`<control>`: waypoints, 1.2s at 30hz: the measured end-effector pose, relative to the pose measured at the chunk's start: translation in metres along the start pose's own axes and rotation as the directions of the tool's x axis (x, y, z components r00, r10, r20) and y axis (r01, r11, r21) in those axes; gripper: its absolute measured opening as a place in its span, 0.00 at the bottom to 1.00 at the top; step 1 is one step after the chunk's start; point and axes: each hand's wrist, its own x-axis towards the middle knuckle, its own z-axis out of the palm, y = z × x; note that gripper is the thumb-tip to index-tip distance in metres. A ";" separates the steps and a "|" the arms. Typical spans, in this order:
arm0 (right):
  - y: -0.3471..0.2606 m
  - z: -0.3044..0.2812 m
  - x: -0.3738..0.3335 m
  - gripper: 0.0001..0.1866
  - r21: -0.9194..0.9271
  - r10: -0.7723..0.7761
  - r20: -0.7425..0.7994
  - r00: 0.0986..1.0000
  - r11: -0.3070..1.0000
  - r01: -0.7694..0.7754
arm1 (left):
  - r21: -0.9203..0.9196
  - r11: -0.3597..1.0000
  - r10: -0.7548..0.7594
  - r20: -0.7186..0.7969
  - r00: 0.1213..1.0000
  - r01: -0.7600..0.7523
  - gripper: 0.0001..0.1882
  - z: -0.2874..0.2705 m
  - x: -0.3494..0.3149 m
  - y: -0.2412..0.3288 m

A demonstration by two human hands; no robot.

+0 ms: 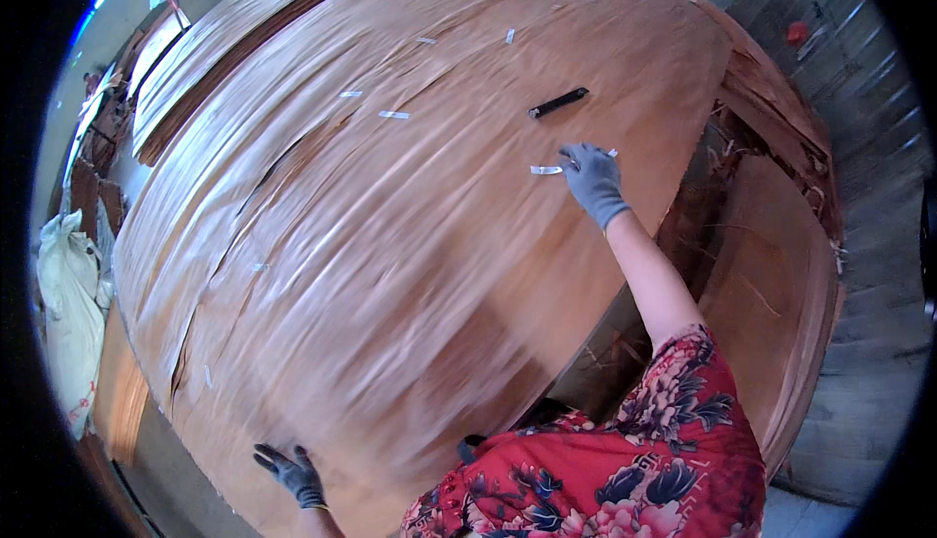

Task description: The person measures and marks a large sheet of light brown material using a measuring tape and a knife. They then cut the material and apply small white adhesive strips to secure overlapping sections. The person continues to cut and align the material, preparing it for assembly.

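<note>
A wide sheet of brown wood veneer (390, 245), rippled and split along the grain, lies before me. My right hand (592, 182), in a grey glove, is over its right part with the fingers bent and drawn together at the end of a short white tape strip (545, 170). A bit of white also shows past the far side of these fingers. Just beyond that hand rests a slim black cutter-like tool (557, 102). At the near left edge, my gloved left hand (293, 476) lies on the veneer, fingers spread, holding nothing.
Other white tape strips (394, 114) dot the sheet, some near a long dark split (283, 164). More stacked veneer (264, 16) stands at the far left. To the right are torn veneer scraps (781, 99) and another stack (756, 284). A white sack (70, 313) sits at left.
</note>
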 end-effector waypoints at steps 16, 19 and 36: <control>-0.031 0.055 0.131 0.08 -0.059 -0.302 0.169 0.938 0.947 0.316 | 0.142 0.976 -0.195 0.235 0.952 0.165 0.43 -0.058 -0.143 0.142; -0.136 0.067 0.089 0.20 0.231 -0.502 0.277 0.820 0.863 0.450 | -0.103 0.970 -0.209 0.109 0.972 0.220 0.47 -0.047 -0.142 0.157; 0.010 0.011 0.044 0.18 -0.021 0.047 0.313 0.949 0.999 -0.042 | -0.110 0.977 -0.163 0.171 0.972 0.184 0.40 -0.004 -0.162 0.139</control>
